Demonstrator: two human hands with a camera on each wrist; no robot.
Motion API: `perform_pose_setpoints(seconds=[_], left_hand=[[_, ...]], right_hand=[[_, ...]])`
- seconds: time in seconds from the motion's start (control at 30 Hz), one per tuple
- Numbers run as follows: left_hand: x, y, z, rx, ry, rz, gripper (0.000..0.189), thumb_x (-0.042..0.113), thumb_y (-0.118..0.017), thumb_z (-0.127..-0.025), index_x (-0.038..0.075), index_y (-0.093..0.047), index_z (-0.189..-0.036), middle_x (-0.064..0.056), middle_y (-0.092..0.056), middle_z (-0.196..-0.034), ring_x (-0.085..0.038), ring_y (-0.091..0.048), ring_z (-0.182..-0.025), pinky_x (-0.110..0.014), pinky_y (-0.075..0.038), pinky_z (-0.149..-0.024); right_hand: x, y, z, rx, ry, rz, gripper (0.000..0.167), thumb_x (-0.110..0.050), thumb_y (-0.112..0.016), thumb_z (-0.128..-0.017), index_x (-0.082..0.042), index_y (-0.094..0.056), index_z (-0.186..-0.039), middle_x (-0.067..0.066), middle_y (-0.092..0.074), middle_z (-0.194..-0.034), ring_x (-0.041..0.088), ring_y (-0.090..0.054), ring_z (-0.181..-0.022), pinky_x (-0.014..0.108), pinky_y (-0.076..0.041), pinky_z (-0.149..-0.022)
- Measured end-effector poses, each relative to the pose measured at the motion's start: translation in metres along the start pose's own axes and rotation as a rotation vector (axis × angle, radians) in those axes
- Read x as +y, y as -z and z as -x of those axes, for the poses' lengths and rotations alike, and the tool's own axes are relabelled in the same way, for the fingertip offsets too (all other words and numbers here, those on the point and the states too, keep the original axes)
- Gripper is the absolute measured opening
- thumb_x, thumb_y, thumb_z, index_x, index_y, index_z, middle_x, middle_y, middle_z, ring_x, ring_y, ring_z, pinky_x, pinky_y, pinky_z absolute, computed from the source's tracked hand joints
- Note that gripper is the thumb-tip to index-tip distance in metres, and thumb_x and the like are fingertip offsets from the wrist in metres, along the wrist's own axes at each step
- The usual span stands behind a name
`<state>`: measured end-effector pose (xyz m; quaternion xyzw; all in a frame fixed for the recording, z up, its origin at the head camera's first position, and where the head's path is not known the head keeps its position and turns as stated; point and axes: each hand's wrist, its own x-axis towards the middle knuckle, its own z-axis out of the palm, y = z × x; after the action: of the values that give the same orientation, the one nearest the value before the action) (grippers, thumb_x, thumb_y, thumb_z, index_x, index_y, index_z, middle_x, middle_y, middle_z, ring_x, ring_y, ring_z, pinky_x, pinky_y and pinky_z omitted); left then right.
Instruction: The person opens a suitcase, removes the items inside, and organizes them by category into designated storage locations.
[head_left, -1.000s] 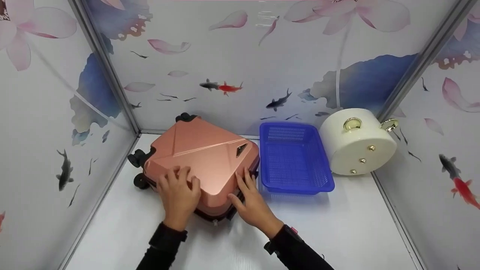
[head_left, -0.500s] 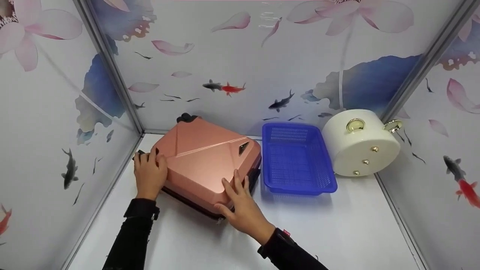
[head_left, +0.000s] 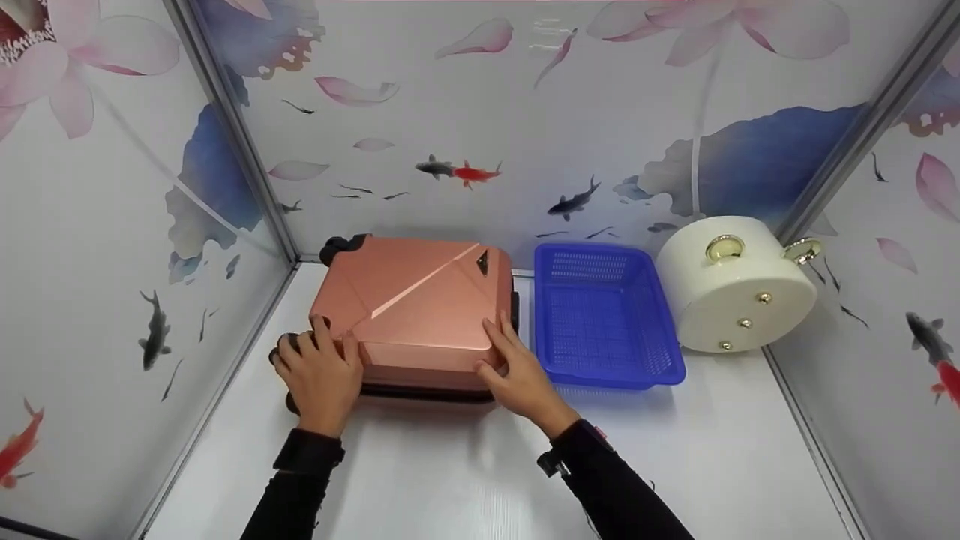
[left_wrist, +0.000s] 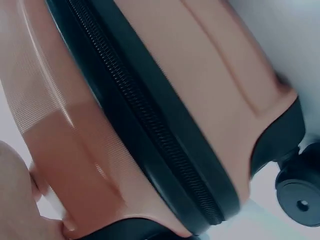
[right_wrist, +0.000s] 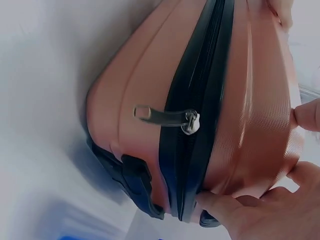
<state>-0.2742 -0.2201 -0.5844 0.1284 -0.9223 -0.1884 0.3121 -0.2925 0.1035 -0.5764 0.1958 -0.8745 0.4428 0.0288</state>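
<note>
A rose-pink hard-shell suitcase lies flat on the white surface, its long front side facing me. My left hand grips its near left corner, by the black wheels. At the near right corner my right hand holds on with thumb and fingers around the edge. A black zipper runs along the side and appears fastened where it shows. Its zipper pull hangs loose near the right corner in the right wrist view, and a black carry handle shows on the end.
A blue plastic basket stands right of the suitcase. Beside it, a cream round case with gold ring handles and gold studs leans on its side. Patterned panels enclose the white surface at the back and sides.
The suitcase has turned from a diagonal position until its long side faces me. My left hand moved left to the wheel end; my right hand stayed at the near right corner.
</note>
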Motion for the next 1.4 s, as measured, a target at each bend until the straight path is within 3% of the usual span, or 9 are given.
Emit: perform_pose_setpoints(seconds=[0.13, 0.27, 0.4, 0.5, 0.57, 0.77, 1.0, 1.2, 1.4], left_hand=[[0.011, -0.002, 0.02, 0.095, -0.127, 0.041, 0.047, 0.033, -0.062, -0.111, -0.001, -0.064, -0.142, -0.035, -0.056, -0.142, -0.059, -0.043, -0.146, -0.075, -0.031, -0.122], [0.04, -0.013, 0.059, 0.103, -0.332, 0.168, 0.016, 0.023, -0.073, -0.103, 0.006, -0.071, -0.102, -0.016, -0.069, -0.109, -0.036, -0.065, -0.104, -0.048, -0.054, -0.093], [0.073, -0.032, 0.094, -0.171, -0.427, 0.227, 0.021, 0.026, -0.079, -0.101, 0.015, -0.074, -0.083, 0.002, -0.072, -0.077, -0.016, -0.066, -0.068, -0.033, -0.053, -0.06], [0.095, -0.049, 0.11, -0.379, -0.399, 0.208, 0.031, 0.035, -0.081, -0.099, 0.017, -0.078, -0.074, 0.003, -0.073, -0.068, -0.015, -0.068, -0.06, -0.034, -0.053, -0.054], [0.11, -0.061, 0.118, -0.436, -0.359, 0.191, 0.04, 0.041, -0.083, -0.097, 0.018, -0.075, -0.066, 0.003, -0.07, -0.061, -0.018, -0.069, -0.057, -0.037, -0.053, -0.052], [0.146, -0.087, 0.14, -0.222, -0.354, 0.034, 0.046, 0.042, -0.084, -0.095, 0.014, -0.069, -0.062, -0.005, -0.067, -0.056, -0.028, -0.069, -0.051, -0.042, -0.052, -0.046], [0.156, -0.092, 0.145, -0.015, -0.41, -0.025, 0.039, 0.025, -0.083, -0.089, 0.013, -0.064, -0.056, -0.007, -0.064, -0.052, -0.027, -0.065, -0.045, -0.043, -0.051, -0.042], [0.154, -0.084, 0.145, -0.059, -0.419, -0.01, 0.033, 0.023, -0.083, -0.087, 0.014, -0.065, -0.062, -0.007, -0.065, -0.054, -0.029, -0.066, -0.046, -0.043, -0.051, -0.043], [0.146, -0.076, 0.142, -0.217, -0.451, 0.043, 0.033, 0.019, -0.072, -0.101, 0.013, -0.064, -0.07, -0.008, -0.068, -0.06, -0.032, -0.07, -0.052, -0.046, -0.052, -0.045]], right_hand=[[-0.001, 0.006, -0.002, -0.031, -0.001, 0.005, 0.079, -0.038, -0.071, -0.105, -0.022, -0.036, -0.174, 0.013, -0.016, -0.186, 0.035, -0.054, -0.151, 0.051, -0.055, -0.112], [-0.002, 0.011, -0.002, -0.059, 0.007, 0.024, 0.08, -0.045, -0.073, -0.107, -0.021, -0.036, -0.174, 0.014, -0.016, -0.185, 0.038, -0.055, -0.15, 0.053, -0.054, -0.115], [-0.001, 0.012, -0.004, -0.048, 0.031, 0.061, 0.083, -0.05, -0.074, -0.105, -0.019, -0.038, -0.173, 0.018, -0.018, -0.184, 0.042, -0.043, -0.161, 0.056, -0.048, -0.123], [0.0, 0.012, -0.004, -0.039, 0.04, 0.063, 0.083, -0.049, -0.075, -0.104, -0.018, -0.039, -0.172, 0.02, -0.019, -0.183, 0.042, -0.042, -0.161, 0.056, -0.047, -0.124], [0.0, 0.012, -0.003, -0.035, 0.045, 0.059, 0.083, -0.048, -0.076, -0.104, -0.018, -0.04, -0.172, 0.021, -0.02, -0.182, 0.043, -0.041, -0.162, 0.057, -0.045, -0.125], [0.0, 0.009, -0.001, -0.046, 0.047, 0.046, 0.082, -0.048, -0.074, -0.105, -0.017, -0.039, -0.172, 0.019, -0.019, -0.183, 0.044, -0.034, -0.165, 0.06, -0.038, -0.13], [-0.003, 0.009, -0.004, -0.047, 0.062, 0.046, 0.081, -0.047, -0.073, -0.107, -0.017, -0.037, -0.173, 0.019, -0.018, -0.184, 0.046, -0.033, -0.165, 0.062, -0.036, -0.131], [-0.002, 0.01, -0.003, -0.038, 0.06, 0.05, 0.081, -0.047, -0.073, -0.106, -0.017, -0.038, -0.173, 0.02, -0.019, -0.184, 0.048, -0.034, -0.165, 0.064, -0.035, -0.131], [-0.001, 0.01, -0.002, -0.041, 0.057, 0.075, 0.08, -0.048, -0.072, -0.107, -0.016, -0.038, -0.173, 0.02, -0.018, -0.184, 0.049, -0.035, -0.164, 0.063, -0.036, -0.13]])
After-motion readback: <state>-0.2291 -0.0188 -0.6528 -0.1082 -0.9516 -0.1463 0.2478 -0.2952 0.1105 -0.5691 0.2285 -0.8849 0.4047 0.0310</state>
